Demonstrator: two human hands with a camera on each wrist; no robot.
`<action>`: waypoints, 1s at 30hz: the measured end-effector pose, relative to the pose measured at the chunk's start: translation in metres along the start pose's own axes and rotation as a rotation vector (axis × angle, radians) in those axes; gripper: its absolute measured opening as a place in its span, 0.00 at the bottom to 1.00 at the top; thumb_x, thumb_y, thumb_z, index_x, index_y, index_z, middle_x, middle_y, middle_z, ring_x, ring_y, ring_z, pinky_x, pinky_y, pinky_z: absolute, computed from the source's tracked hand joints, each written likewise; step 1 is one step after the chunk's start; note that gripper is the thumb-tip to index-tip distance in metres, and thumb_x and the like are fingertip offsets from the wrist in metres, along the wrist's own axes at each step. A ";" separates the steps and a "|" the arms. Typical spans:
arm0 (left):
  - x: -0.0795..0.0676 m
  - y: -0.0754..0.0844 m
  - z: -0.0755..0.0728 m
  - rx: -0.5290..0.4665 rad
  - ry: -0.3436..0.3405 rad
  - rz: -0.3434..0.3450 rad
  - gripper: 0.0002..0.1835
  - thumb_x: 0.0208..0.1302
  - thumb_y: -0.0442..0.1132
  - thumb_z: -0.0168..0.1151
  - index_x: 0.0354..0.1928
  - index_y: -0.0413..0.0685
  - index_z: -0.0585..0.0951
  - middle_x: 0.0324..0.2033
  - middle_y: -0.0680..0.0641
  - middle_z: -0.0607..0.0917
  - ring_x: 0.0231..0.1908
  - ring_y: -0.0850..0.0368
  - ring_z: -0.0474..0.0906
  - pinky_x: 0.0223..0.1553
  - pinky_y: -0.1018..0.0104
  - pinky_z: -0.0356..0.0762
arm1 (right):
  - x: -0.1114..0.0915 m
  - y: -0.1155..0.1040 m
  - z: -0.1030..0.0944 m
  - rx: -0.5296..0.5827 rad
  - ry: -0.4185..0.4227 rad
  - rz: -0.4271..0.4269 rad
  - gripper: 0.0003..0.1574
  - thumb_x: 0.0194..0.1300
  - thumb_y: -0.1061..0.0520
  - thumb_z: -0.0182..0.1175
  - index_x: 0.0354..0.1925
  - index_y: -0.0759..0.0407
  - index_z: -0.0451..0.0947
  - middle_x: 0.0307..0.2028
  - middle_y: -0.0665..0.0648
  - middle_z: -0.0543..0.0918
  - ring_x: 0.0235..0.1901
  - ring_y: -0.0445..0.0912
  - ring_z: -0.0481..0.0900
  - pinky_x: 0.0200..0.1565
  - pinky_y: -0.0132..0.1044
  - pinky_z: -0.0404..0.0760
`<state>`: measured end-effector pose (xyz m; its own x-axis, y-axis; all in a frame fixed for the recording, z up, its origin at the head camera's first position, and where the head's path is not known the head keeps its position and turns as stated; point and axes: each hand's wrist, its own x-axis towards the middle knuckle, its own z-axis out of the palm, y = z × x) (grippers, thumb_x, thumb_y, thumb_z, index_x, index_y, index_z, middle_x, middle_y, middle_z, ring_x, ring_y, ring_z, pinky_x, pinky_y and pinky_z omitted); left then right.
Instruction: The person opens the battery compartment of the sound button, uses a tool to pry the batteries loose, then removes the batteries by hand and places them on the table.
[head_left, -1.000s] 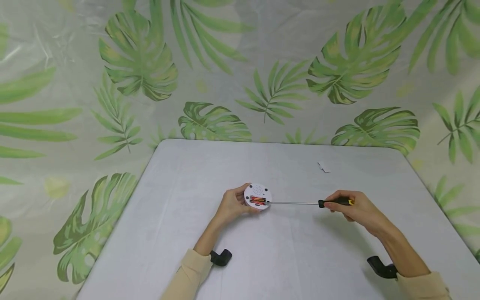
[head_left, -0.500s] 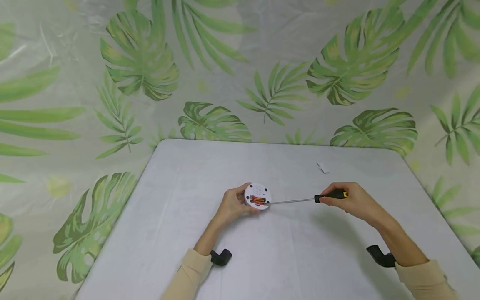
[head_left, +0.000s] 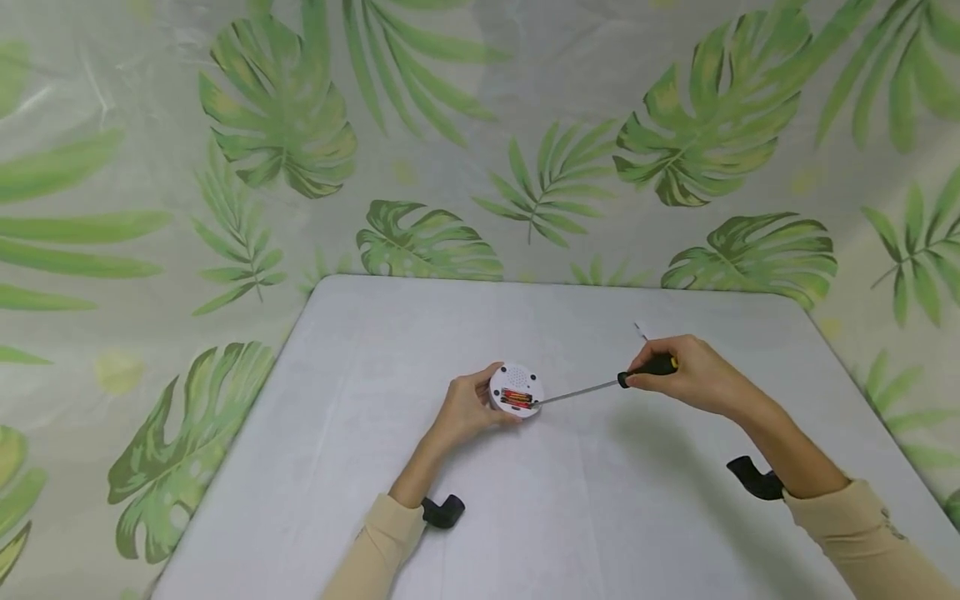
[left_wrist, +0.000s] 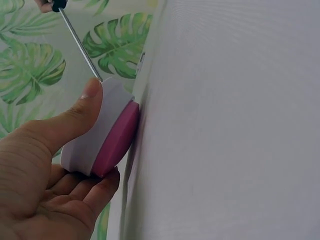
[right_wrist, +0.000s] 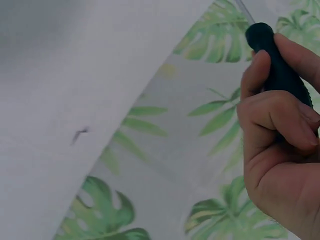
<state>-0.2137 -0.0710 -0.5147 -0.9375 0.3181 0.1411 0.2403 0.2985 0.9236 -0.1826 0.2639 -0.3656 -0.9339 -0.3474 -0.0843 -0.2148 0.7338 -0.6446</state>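
Note:
My left hand (head_left: 465, 408) grips a round white device (head_left: 517, 377) by its left side, its underside turned up toward the head camera. Red batteries (head_left: 517, 398) lie in the slot of that underside, among small dark feet and a patch of speaker holes. In the left wrist view the device's other face shows as a pink dome (left_wrist: 118, 141), with the thumb on the white part and fingers beneath. My right hand (head_left: 693, 375) holds a screwdriver (head_left: 577, 392) by its black and yellow handle. The screwdriver's tip overlaps the device at the right end of the battery slot.
A small white piece (head_left: 641, 330) lies on the white table (head_left: 390, 333) behind the right hand, partly hidden by it. Leaf-patterned sheeting (head_left: 450, 125) hangs past the far table edge. A black wrist mount (head_left: 444, 512) sits on each forearm.
My right hand has risen and moved left and away, so the screwdriver now slants down toward the device. The left hand and the device stay nearly still.

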 end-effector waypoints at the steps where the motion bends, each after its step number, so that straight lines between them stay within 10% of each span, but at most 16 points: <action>1: 0.000 0.000 0.000 0.003 0.002 0.001 0.50 0.43 0.33 0.86 0.71 0.32 0.72 0.68 0.35 0.77 0.67 0.43 0.78 0.65 0.59 0.80 | 0.000 0.005 0.001 0.015 0.001 0.012 0.12 0.67 0.48 0.71 0.42 0.54 0.86 0.41 0.56 0.87 0.36 0.46 0.76 0.32 0.32 0.77; 15: 0.000 -0.003 0.000 -0.037 0.010 -0.007 0.50 0.44 0.32 0.86 0.71 0.30 0.71 0.66 0.33 0.79 0.65 0.40 0.80 0.64 0.56 0.81 | -0.005 0.088 0.037 0.480 -0.007 0.151 0.21 0.70 0.52 0.69 0.48 0.69 0.82 0.30 0.51 0.79 0.18 0.38 0.58 0.19 0.34 0.62; 30: 0.001 -0.007 -0.003 -0.103 -0.006 -0.043 0.50 0.45 0.31 0.85 0.72 0.32 0.70 0.69 0.34 0.76 0.66 0.40 0.78 0.66 0.56 0.80 | -0.017 0.115 0.063 0.645 -0.109 0.281 0.13 0.75 0.51 0.62 0.44 0.58 0.86 0.27 0.45 0.78 0.18 0.37 0.56 0.20 0.31 0.54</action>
<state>-0.2172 -0.0752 -0.5197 -0.9448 0.3125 0.0985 0.1724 0.2185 0.9605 -0.1738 0.3172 -0.4859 -0.8879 -0.2773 -0.3670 0.2730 0.3244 -0.9057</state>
